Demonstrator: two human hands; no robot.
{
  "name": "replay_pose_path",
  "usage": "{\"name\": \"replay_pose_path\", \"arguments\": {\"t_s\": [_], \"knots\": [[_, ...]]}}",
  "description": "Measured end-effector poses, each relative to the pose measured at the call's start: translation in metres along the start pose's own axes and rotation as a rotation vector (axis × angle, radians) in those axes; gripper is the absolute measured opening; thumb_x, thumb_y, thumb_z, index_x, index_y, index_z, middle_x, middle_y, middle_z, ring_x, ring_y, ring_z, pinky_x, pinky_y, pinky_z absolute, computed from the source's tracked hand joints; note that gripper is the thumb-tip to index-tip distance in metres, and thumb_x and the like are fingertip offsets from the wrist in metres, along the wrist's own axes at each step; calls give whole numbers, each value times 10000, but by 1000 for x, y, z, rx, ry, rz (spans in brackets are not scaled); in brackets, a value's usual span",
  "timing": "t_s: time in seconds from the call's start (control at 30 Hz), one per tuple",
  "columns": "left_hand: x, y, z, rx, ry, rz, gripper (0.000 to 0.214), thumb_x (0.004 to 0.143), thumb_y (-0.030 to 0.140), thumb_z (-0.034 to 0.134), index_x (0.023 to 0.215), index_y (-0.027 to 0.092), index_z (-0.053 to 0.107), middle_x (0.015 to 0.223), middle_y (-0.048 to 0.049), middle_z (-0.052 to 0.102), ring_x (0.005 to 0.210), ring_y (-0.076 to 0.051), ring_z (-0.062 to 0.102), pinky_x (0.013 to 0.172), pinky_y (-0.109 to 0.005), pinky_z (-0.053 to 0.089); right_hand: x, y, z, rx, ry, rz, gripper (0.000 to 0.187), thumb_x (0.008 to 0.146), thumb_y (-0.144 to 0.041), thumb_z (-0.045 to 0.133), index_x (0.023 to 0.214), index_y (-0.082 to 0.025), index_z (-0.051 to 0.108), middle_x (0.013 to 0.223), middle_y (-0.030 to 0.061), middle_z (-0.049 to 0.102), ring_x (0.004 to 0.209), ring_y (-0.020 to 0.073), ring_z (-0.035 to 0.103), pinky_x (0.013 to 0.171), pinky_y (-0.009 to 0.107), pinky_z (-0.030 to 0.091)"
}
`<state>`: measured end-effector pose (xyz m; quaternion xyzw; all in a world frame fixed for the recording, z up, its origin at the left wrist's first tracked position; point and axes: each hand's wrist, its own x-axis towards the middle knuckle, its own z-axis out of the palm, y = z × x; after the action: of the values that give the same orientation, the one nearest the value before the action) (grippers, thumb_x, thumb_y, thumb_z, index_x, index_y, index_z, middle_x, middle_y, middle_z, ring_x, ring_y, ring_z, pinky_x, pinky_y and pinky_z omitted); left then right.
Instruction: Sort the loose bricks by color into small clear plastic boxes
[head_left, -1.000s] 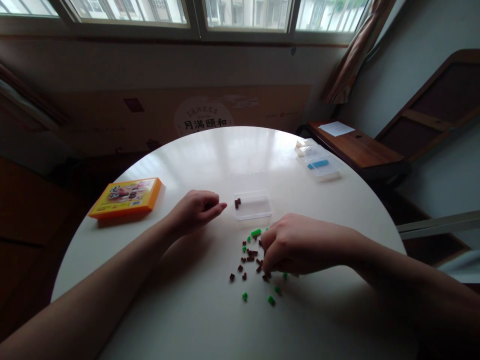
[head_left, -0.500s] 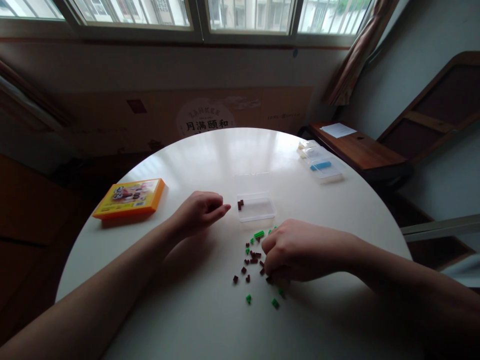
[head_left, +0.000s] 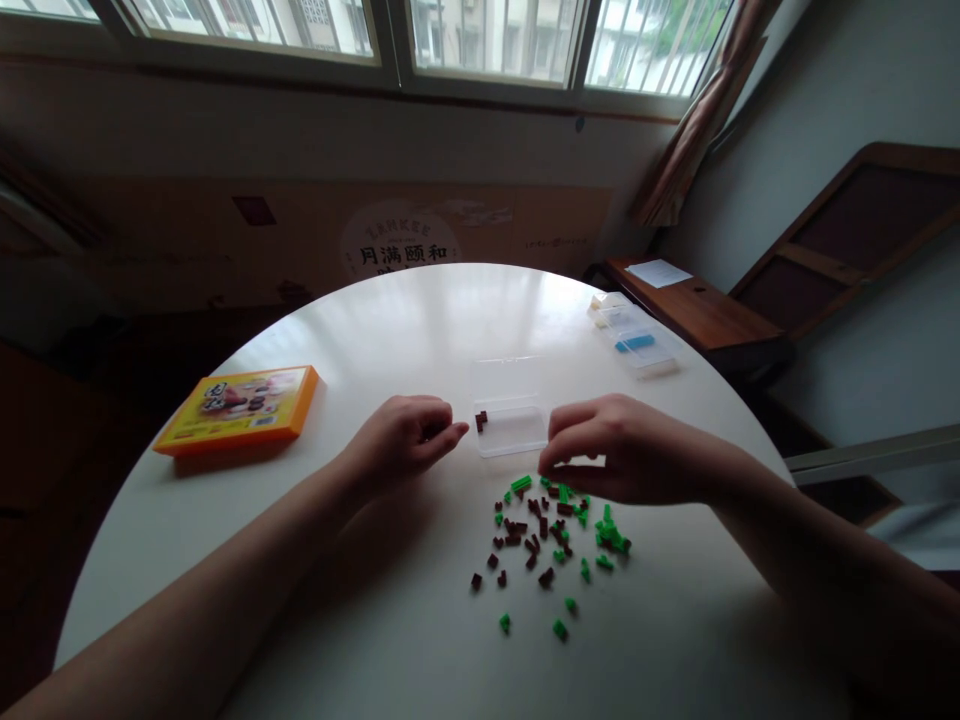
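Observation:
My left hand [head_left: 405, 440] rests on the white round table [head_left: 390, 330] with fingers loosely curled, fingertips pointing at a small clear plastic box [head_left: 511, 425]. A few brown bricks [head_left: 481, 420] lie in the box's left end. My right hand [head_left: 622, 450] hovers just right of the box, above a scatter of small brown and green bricks [head_left: 551, 535]. Its fingers are pinched together; whatever they hold is too small to name.
An orange flat box [head_left: 238, 407] lies at the table's left. Clear plastic cases, one with a blue piece [head_left: 636, 343], sit at the far right edge. A wooden side table with a paper [head_left: 660, 272] stands beyond, below the window.
My right hand has lifted off the brick pile and moved up toward the clear box, uncovering green bricks beneath it. The left hand has hardly moved.

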<state>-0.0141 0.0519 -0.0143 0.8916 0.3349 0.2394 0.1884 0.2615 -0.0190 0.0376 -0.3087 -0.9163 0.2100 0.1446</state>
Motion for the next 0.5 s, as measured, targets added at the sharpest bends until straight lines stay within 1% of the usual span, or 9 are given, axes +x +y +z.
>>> {"name": "replay_pose_path", "arguments": {"t_s": [0.03,0.1,0.17,0.23,0.33,0.5], "knots": [[0,1,0,-9,2,-5,369,880,311,554,569,168,416,568,53,390,510,-73,341,503,-207,284,2,3,-4,-33,28,26,115,893,-209,608,945,-205,710,895,17,672,719,96,585,649,232,393],[0,1,1,-32,6,-13,295,865,320,589,628,165,506,611,39,477,534,-79,407,523,-204,321,10,9,-9,-116,40,74,127,877,-175,610,930,-214,718,877,7,678,713,100,590,643,238,386],[-1,2,2,-50,10,-19,203,849,335,622,738,169,590,660,29,530,558,-87,456,544,-207,356,20,14,-8,-178,7,113,147,866,-155,605,914,-224,725,877,-4,687,710,103,595,633,241,378],[-1,3,3,-61,21,-29,171,840,351,642,857,181,637,692,27,544,564,-91,476,556,-212,380,31,18,-4,-232,-25,145,158,862,-151,596,888,-229,731,879,-4,696,709,110,596,617,246,365],[-2,5,4,-73,32,-38,205,832,355,657,965,200,657,728,24,558,566,-94,489,567,-221,405,45,24,3,-289,-64,191,172,852,-149,590,859,-234,740,871,3,704,731,129,602,605,251,347],[-3,3,7,-99,16,-39,248,828,369,667,1026,220,658,811,11,596,563,-86,512,573,-224,435,58,28,12,-282,-114,189,182,845,-166,604,867,-258,760,867,4,707,735,133,603,607,247,345]]}}
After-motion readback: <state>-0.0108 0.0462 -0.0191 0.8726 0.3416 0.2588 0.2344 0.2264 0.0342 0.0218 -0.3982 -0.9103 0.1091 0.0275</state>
